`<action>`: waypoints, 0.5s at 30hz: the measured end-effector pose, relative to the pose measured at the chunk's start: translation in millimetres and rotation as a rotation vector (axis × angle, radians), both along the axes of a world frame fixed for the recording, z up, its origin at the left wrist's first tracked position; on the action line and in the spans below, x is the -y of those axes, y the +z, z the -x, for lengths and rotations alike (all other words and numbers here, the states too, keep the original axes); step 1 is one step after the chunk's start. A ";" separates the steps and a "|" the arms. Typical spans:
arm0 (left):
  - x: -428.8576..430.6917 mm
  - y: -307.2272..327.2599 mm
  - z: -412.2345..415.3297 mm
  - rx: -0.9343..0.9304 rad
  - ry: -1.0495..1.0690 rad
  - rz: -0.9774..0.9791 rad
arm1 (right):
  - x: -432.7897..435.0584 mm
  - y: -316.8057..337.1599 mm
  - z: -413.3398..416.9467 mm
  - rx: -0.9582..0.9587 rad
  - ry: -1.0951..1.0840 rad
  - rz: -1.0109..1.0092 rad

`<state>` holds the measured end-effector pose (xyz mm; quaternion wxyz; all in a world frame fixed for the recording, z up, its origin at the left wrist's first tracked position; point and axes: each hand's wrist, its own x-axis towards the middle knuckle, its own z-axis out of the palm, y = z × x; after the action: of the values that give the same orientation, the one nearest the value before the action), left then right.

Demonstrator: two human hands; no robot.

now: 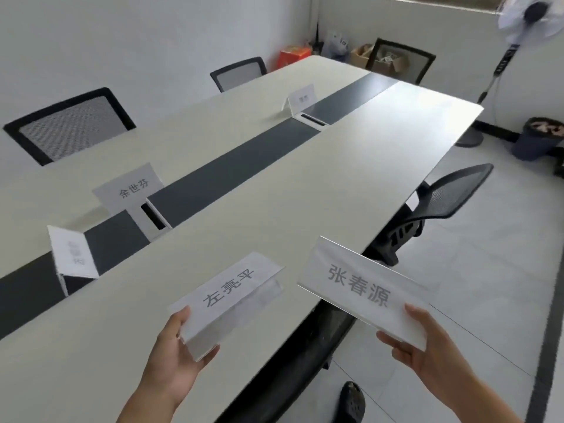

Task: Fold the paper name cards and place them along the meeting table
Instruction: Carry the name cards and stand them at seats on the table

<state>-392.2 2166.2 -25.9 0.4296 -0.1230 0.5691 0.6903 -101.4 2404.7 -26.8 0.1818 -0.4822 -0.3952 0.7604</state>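
While both hands hold cards above the near end of the meeting table (351, 166), left hand (174, 358) has its grip clamped on a folded name card (227, 296); right hand (427, 343) pinches a second name card (360, 288) out past the table edge. Three tented cards (300, 100) stand along the dark centre strip (225, 169).

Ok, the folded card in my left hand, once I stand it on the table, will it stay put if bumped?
Probably not. The card looks like thin folded paper, so likely very light and apt to slide or tip. The left hand holds it by one end without sag, so the fold seems to stiffen it. The fan could blow it over.
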 end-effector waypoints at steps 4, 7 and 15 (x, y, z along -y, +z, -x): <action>-34.2 -11.4 -12.5 0.030 0.149 0.130 | -76.0 0.0 27.9 0.011 0.163 0.031; -45.9 -16.6 -20.7 0.056 0.231 0.225 | -117.2 -0.9 54.4 0.010 0.272 0.054; -49.6 -28.8 16.7 -0.005 0.232 0.304 | -150.9 -15.2 130.7 0.020 0.442 0.121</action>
<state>-408.9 2215.9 -54.8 0.3221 -0.2496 0.6498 0.6416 -232.1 2555.7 -42.0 -0.0225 -0.4013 -0.4467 0.7993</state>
